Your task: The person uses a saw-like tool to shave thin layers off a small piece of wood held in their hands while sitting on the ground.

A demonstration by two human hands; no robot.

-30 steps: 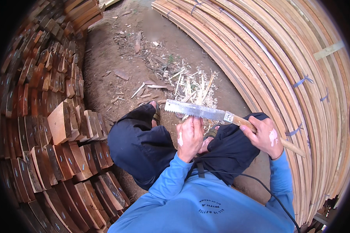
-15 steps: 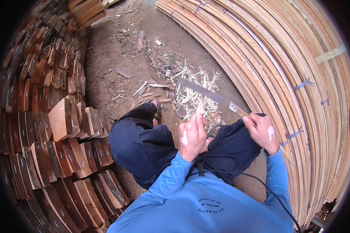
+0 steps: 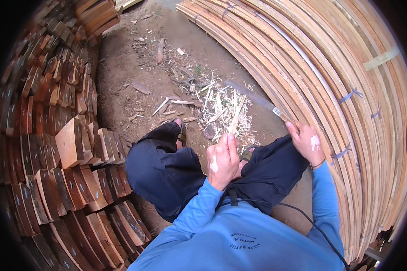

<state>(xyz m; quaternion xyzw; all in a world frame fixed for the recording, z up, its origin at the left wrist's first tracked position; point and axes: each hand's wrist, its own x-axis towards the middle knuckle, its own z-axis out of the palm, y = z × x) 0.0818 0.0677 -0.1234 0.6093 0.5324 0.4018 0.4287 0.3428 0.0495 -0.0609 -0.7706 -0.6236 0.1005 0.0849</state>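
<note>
My left hand (image 3: 222, 161) is closed on the near end of a pale wooden stick (image 3: 236, 118), which points away from me above the shavings. In my right hand (image 3: 306, 143) is the wooden handle of a long, flat-bladed knife (image 3: 253, 95). Its blade stretches to the far left, apart from the stick and slightly smeared by motion. Beneath both lies a heap of pale wood shavings (image 3: 221, 101) on the dirt, just beyond my sandalled feet.
Stacked boards (image 3: 72, 180) rise close on my left. Bundled long wooden strips (image 3: 303, 58), tied with bluish strips, run along my right. Bark scraps (image 3: 141, 87) lie on the dirt floor (image 3: 122, 108). A black cable (image 3: 298, 208) crosses my lap.
My right hand has moved a little to the right, taking the knife away from the stick. The left hand stays nearly in place with the stick.
</note>
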